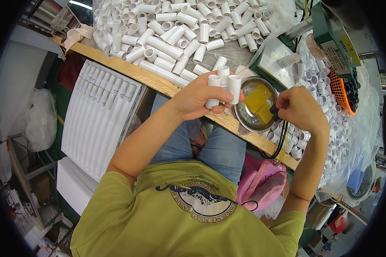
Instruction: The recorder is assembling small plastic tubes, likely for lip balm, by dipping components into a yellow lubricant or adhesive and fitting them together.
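Observation:
My left hand is closed around several short white plastic tubes, held upright in a bunch with their open ends up. To its right a round metal bowl holds two yellow sponge-like blocks and some small pale bits. At the bowl's right rim, my right hand is closed with its fingertips pinched together. They grip a small black piece, mostly hidden by the fingers. A black cord loops down beside it; whether the two are joined cannot be made out.
A large heap of white tubes lies on plastic sheeting behind my hands. More short white fittings pile up at right, near an orange basket of black parts. A green machine stands behind the bowl. Filled white trays sit at left.

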Demonstrator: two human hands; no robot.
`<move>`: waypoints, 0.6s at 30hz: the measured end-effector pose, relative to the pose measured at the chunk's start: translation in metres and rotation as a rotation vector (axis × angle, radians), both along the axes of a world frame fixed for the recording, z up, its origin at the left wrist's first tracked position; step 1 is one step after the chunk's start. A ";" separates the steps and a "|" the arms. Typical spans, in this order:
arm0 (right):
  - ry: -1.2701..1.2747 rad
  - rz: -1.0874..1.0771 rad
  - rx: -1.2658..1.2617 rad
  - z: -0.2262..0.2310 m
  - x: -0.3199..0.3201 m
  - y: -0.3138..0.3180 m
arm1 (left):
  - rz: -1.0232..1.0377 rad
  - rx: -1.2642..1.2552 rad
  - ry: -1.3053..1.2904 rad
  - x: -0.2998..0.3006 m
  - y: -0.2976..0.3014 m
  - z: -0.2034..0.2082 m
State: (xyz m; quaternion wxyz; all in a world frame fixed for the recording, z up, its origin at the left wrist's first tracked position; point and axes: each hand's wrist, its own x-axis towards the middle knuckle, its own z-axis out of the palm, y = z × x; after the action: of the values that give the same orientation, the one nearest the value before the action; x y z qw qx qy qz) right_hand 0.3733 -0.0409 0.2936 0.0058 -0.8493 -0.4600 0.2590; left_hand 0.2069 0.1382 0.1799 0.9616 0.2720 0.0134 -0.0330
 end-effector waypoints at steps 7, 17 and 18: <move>0.341 -0.221 0.351 0.001 0.013 -0.020 | 0.008 0.002 0.003 -0.001 0.001 0.001; 1.567 -0.432 1.063 -0.070 0.016 -0.045 | 0.005 -0.039 0.008 0.000 0.002 0.000; 1.723 -0.435 1.149 -0.070 0.010 -0.046 | -0.004 -0.037 0.004 0.001 0.002 -0.002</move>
State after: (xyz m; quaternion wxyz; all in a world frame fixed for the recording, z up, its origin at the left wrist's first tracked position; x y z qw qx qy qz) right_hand 0.3836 -0.0867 0.2234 0.7774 -0.3127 -0.1920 0.5109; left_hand 0.2074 0.1398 0.1781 0.9664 0.2540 0.0144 -0.0355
